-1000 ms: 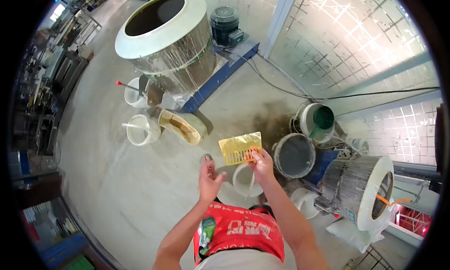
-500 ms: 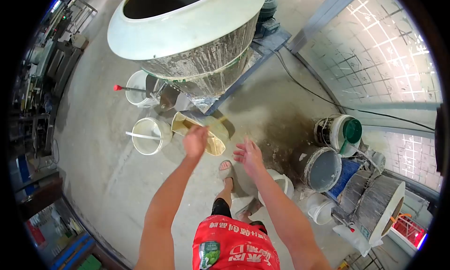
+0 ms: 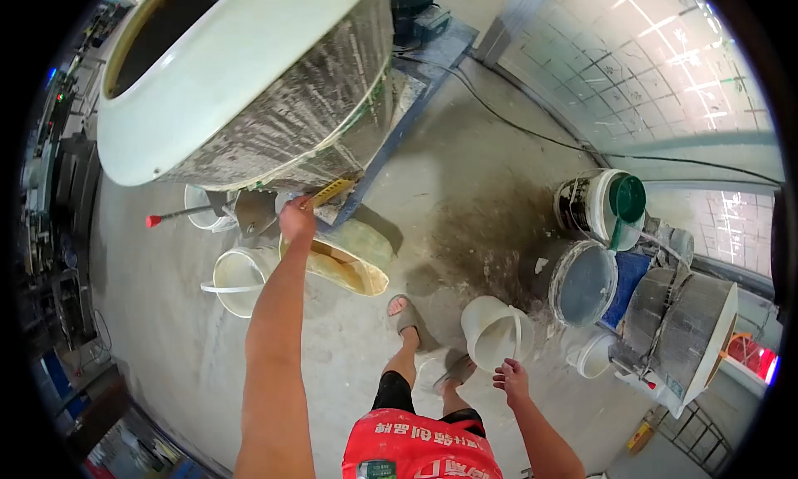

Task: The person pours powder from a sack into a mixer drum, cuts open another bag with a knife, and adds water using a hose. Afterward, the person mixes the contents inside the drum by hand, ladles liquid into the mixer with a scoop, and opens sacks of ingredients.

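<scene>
My left hand [image 3: 298, 220] is closed around a slim yellow tool with dark marks [image 3: 332, 193], whose exact kind I cannot make out. It is held near the base of a large drum mixer [image 3: 283, 122]. Below this hand stands an open sack [image 3: 366, 263], its mouth facing me. To its left is a white bucket [image 3: 237, 280] with a handle. My right hand [image 3: 512, 380] appears empty, fingers loosely curled and apart, close to another white bucket [image 3: 482, 334] by my feet.
A blue frame [image 3: 399, 138] carries the mixer, with a red-knobbed lever [image 3: 179, 216] at its left. Several buckets stand right, including a grey-filled one [image 3: 582, 284] and one with a green scoop [image 3: 626, 201]. A smaller drum [image 3: 673, 338] lies beyond. A cable [image 3: 532, 126] crosses the floor.
My left hand has moved left and up to the mixer's base with the yellow tool. My right hand has dropped back toward the white bucket. The view has shifted closer to the mixer.
</scene>
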Available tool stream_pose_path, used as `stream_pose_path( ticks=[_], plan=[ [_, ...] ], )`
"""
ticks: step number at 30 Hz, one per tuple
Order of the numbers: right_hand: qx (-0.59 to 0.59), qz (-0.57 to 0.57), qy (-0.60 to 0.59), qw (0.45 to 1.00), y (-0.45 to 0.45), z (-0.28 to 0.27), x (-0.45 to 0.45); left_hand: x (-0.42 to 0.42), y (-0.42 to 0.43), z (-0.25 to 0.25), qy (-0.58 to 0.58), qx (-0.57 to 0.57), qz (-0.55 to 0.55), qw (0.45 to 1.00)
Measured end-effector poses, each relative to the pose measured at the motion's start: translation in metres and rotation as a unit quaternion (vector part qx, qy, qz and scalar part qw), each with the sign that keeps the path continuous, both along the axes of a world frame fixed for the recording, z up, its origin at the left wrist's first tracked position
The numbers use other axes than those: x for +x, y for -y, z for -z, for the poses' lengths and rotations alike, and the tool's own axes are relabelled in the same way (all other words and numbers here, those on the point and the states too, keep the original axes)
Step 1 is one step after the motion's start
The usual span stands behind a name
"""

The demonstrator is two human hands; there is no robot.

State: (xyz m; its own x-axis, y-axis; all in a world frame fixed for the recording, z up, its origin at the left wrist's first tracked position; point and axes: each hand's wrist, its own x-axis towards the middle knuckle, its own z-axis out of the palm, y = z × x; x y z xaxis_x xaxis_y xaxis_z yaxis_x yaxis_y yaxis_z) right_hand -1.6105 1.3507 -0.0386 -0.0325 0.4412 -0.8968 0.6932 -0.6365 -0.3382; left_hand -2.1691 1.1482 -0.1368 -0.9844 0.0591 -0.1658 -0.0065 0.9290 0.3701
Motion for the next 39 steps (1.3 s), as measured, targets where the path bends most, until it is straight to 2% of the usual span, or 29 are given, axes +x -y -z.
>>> stream_pose_path(
  ticks=[1,4,6,7,9,11,12,13,15,16,17,19,21,25,28,30,33,37,39],
  plan=[
    [-0.001,0.006,0.001,1.000,0.001,0.000,0.005,-0.001,0.001,0.004,0.025,0.001,-0.037,0.999],
    [-0.001,0.027,0.003,1.000,0.001,-0.005,0.005,-0.002,0.009,0.014,-0.010,0.004,-0.072,0.997],
    [0.001,0.031,-0.036,0.999,0.005,-0.007,-0.002,0.001,0.006,0.011,-0.015,0.009,-0.126,0.992],
    [0.005,0.040,-0.032,0.999,0.007,-0.007,-0.008,0.002,0.010,0.018,-0.033,-0.017,-0.112,0.993],
    [-0.005,0.052,-0.080,0.995,0.008,-0.010,-0.019,-0.003,0.027,0.034,-0.042,-0.079,-0.094,0.991],
    [0.006,0.036,-0.111,0.993,0.010,-0.001,-0.018,-0.004,0.061,0.083,-0.003,-0.060,-0.104,0.993],
    [0.022,0.051,-0.116,0.992,0.010,-0.004,-0.022,-0.003,0.076,0.099,0.027,0.041,-0.092,0.995],
    [0.035,0.035,-0.084,0.995,0.006,-0.018,-0.039,0.009,0.083,0.101,0.073,0.096,-0.111,0.986],
    [0.045,0.072,-0.099,0.992,0.004,-0.025,-0.045,0.034,0.098,0.103,0.160,0.196,-0.161,0.954],
    [0.061,0.090,-0.091,0.990,-0.001,-0.030,-0.045,0.043,0.136,0.139,0.175,0.249,-0.156,0.940],
    [0.063,0.097,-0.103,0.988,-0.005,-0.034,-0.046,0.092,0.086,0.044,0.182,0.269,-0.174,0.930],
    [0.065,0.114,-0.118,0.984,-0.015,-0.044,-0.039,0.141,0.094,0.012,0.280,0.406,-0.237,0.837],
    [0.070,0.115,-0.129,0.982,-0.029,-0.046,-0.025,0.183,0.119,0.006,0.307,0.392,-0.300,0.813],
    [0.106,0.146,-0.116,0.977,-0.077,-0.056,0.018,0.265,0.123,-0.040,0.320,0.245,-0.269,0.874],
    [0.180,0.195,-0.113,0.958,-0.130,-0.050,0.064,0.312,0.104,-0.074,0.337,0.205,-0.301,0.868],
    [0.184,0.228,-0.091,0.952,-0.174,-0.053,0.087,0.341,0.094,-0.084,0.332,0.201,-0.305,0.870],
    [0.228,0.175,-0.077,0.955,-0.240,-0.025,0.122,0.390,0.059,-0.106,0.326,0.197,-0.315,0.869],
    [0.227,0.131,-0.093,0.961,-0.316,-0.006,0.127,0.474,-0.004,-0.135,0.289,0.216,-0.325,0.874],
    [0.238,0.080,-0.073,0.965,-0.349,0.023,0.128,0.519,-0.036,-0.139,0.274,0.235,-0.334,0.871]
  ],
)
